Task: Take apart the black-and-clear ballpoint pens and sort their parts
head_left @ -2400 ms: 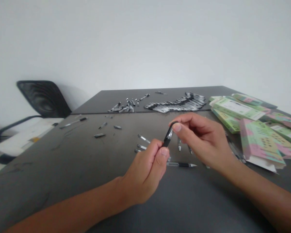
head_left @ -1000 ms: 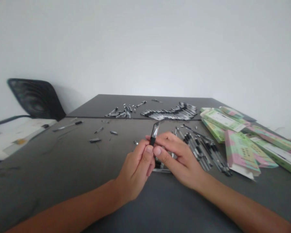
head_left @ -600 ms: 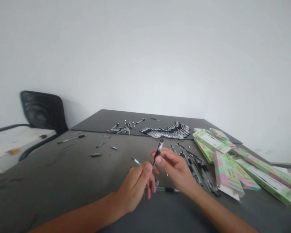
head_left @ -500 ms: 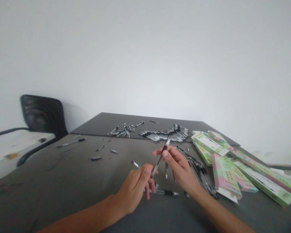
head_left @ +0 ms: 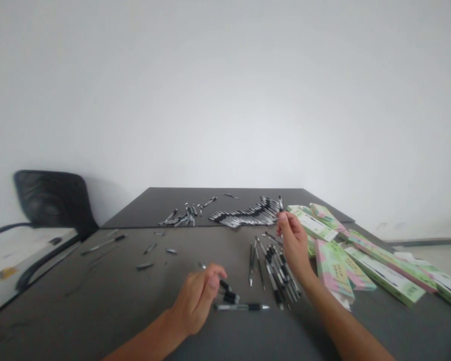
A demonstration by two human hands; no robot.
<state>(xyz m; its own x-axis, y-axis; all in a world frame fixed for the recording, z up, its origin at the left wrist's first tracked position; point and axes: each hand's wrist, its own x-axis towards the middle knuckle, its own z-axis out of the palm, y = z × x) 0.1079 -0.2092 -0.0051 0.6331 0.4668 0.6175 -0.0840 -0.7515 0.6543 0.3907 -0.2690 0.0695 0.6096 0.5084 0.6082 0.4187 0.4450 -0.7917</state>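
My right hand (head_left: 293, 244) is raised at the right of the table, its thumb and fingers pinching a thin black pen (head_left: 280, 204), of which only the upper end shows. My left hand (head_left: 197, 301) rests low near the table's front, over a clear-barrelled gel pen (head_left: 225, 291) with a black grip. That pen's tip pokes out past my fingers, and I cannot tell whether the hand grips it. Just in front lies another gel pen (head_left: 241, 307). A loose heap of pens (head_left: 276, 271) sits below my right hand.
A long row of pens (head_left: 244, 215) and a cluster of pen parts (head_left: 180, 218) lie across the far table. Green and pink cardboard boxes (head_left: 332, 271) are spread on the right. A black chair (head_left: 52, 200) stands beyond the left edge.
My hands have moved apart, the right one rising to the right with the pen in it. The view has tilted up, so the table sits lower in the picture.
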